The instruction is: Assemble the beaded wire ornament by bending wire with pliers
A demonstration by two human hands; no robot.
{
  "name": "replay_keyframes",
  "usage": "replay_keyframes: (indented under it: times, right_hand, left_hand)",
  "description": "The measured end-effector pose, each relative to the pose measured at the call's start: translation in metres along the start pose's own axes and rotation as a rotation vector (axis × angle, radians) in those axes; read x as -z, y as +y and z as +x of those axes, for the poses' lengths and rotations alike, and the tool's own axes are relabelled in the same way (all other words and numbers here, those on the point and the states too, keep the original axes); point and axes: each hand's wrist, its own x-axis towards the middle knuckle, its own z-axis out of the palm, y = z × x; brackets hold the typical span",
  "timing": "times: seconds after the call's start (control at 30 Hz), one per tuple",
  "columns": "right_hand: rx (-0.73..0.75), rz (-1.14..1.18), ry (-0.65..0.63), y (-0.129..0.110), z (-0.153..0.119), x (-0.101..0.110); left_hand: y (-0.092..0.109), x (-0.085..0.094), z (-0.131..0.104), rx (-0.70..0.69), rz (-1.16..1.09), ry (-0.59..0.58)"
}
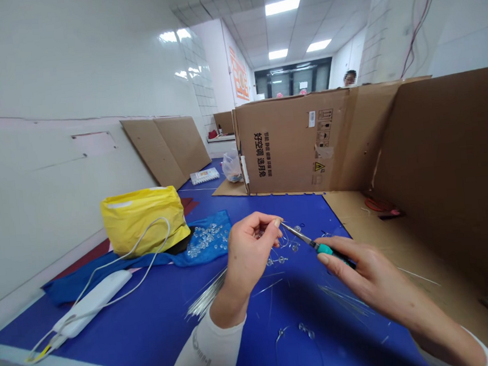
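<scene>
My left hand [252, 248] is closed in a pinch on a thin wire with clear beads, which hangs below the fingers. In my right hand [360, 267] are long-nosed pliers [302, 236] with green and black handles; their tip meets the left fingertips. Clear beads [281, 259] on wire loops lie just beyond and below the hands. A bundle of straight wires [206, 294] is beside my left wrist, and more loose wires [346, 299] lie under my right forearm. Nearer me, a large wire loop [276, 354] carries several beads.
Loose clear beads [208, 238] cover a blue cloth [224, 222] at the left, beside a yellow bag [144, 217]. A white power strip [94, 304] with a cable lies front left. Cardboard [292, 144] walls the back and right. A person's head [350, 78] shows beyond.
</scene>
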Motion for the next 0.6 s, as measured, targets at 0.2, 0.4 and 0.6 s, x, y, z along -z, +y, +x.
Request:
replay_keyframes:
  times: [0.2,0.4,0.6]
  right_hand:
    - [-0.032,0.005,-0.039,0.002,0.000,0.002]
    - [-0.106,0.099,-0.074,0.006,0.003,0.003]
    - [-0.116,0.147,-0.041,0.011,0.007,0.000]
  left_hand:
    - [-0.001,0.000,0.001,0.046,-0.059,0.013]
    - [-0.002,-0.001,0.002,0.045,-0.059,0.005]
    - [-0.005,-0.002,0.001,0.034,-0.011,-0.005]
